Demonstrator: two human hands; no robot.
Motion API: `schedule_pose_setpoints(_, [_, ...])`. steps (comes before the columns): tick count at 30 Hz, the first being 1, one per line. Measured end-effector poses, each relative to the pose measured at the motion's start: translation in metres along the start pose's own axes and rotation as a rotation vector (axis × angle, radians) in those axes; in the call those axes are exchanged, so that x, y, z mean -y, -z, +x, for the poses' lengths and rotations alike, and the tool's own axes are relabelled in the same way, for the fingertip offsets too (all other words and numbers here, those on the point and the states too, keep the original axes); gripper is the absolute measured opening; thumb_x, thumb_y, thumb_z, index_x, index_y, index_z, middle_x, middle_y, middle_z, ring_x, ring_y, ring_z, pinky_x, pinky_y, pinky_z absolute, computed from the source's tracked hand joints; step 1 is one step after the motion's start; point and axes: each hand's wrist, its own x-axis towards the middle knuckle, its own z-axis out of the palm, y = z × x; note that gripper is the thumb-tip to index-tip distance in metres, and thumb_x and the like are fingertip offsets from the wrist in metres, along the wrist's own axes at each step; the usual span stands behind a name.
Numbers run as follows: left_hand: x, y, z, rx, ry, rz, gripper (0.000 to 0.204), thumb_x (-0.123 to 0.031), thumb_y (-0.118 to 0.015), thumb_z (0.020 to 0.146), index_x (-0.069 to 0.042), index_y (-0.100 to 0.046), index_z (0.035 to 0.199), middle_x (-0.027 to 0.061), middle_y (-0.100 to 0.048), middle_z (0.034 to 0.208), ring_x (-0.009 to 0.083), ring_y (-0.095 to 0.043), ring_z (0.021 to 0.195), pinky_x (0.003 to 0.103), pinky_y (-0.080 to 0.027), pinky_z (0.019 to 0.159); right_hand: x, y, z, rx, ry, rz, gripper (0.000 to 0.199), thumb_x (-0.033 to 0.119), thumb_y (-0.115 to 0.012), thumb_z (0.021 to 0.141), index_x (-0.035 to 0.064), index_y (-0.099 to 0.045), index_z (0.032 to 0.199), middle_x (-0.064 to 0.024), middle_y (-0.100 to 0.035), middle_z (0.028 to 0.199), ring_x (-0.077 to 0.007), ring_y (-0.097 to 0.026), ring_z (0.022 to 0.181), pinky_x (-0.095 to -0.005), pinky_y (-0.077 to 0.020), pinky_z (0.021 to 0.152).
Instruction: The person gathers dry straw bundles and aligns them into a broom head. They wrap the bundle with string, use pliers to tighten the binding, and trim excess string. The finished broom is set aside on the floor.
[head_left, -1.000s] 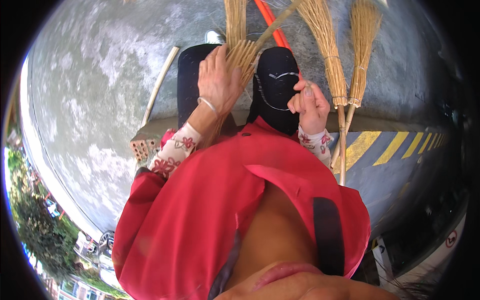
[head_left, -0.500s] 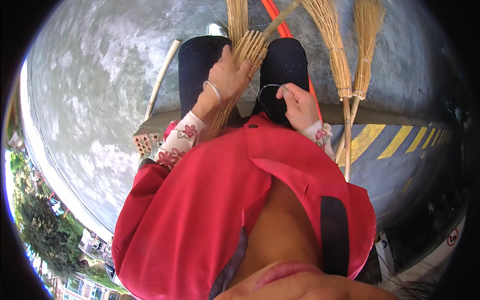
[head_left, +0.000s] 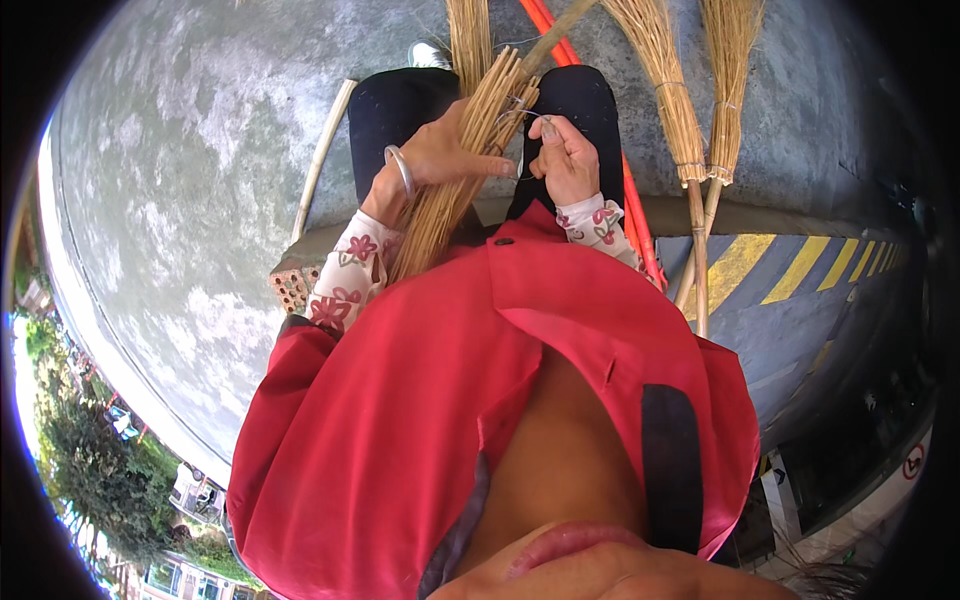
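A bundle of straw-coloured broom twigs (head_left: 430,238) lies slantwise between my knees, its cut ends pointing away from me. My left hand (head_left: 440,150) wraps round the bundle, with the thumb stretched across the twigs. At the bundle's far end, a pale wooden stick (head_left: 553,38) runs up and to the right; how it joins the twigs is hidden. Right beside the twigs, my right hand (head_left: 568,168) pinches a thin wire (head_left: 523,114). The wire curves from my fingers to the twigs near their cut ends.
Two finished-looking brooms, one (head_left: 672,115) nearer and one (head_left: 732,100) farther right, lean with crossed handles. Another broom head (head_left: 468,40) lies beyond my knees. Red poles (head_left: 634,215) pass by my right leg. To the left are a pale stick (head_left: 326,150) and a perforated brick (head_left: 291,288).
My right hand has moved up and left with the wire, close to the twigs. The left hand has slid slightly toward me, and its thumb now lies across the bundle.
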Motion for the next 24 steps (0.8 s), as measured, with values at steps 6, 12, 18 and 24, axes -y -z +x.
schedule_pose_setpoints(6, [0.018, -0.008, 0.008, 0.093, 0.079, -0.198, 0.067, -0.018, -0.089, 0.068, 0.003, -0.057, 0.122, 0.0085, -0.067, 0.099, 0.0165, -0.064, 0.084, 0.029, -0.053, 0.078, 0.003, 0.011, -0.007, -0.114, -0.053, 0.330, 0.026, 0.024, -0.045, 0.107, 0.0015, -0.056, 0.100, 0.0041, -0.033, 0.056, -0.0042, -0.028, 0.048, -0.0264, -0.0359, 0.048])
schedule_pose_setpoints(12, [0.008, -0.007, 0.006, 0.155, 0.298, -0.377, 0.029, -0.008, -0.083, 0.067, 0.002, -0.069, 0.091, 0.0052, -0.067, 0.079, 0.0146, -0.062, 0.067, 0.028, -0.052, 0.065, -0.007, 0.004, -0.012, -0.035, 0.023, 0.095, 0.027, 0.024, -0.043, 0.108, 0.0009, -0.056, 0.102, 0.0046, -0.031, 0.058, -0.0043, -0.027, 0.049, -0.0257, -0.0377, 0.050])
schedule_pose_setpoints(18, [-0.004, -0.009, -0.005, 0.117, 0.222, -0.306, 0.037, -0.019, -0.084, 0.063, 0.003, -0.071, 0.090, 0.0092, -0.069, 0.076, 0.0168, -0.065, 0.065, 0.031, -0.053, 0.061, -0.015, -0.004, 0.003, 0.031, 0.101, 0.276, 0.027, 0.024, -0.040, 0.109, 0.0008, -0.055, 0.105, 0.0044, -0.031, 0.061, -0.0049, -0.029, 0.053, -0.0261, -0.0390, 0.056])
schedule_pose_setpoints(24, [-0.011, -0.015, -0.016, 0.070, 0.096, -0.271, 0.034, -0.019, -0.082, 0.063, 0.002, -0.072, 0.088, 0.0091, -0.069, 0.073, 0.0160, -0.065, 0.065, 0.031, -0.053, 0.061, -0.006, -0.001, -0.006, 0.115, 0.376, 0.218, 0.030, 0.020, -0.039, 0.109, -0.0047, -0.055, 0.107, 0.0033, -0.034, 0.062, -0.0061, -0.031, 0.054, -0.0263, -0.0396, 0.056])
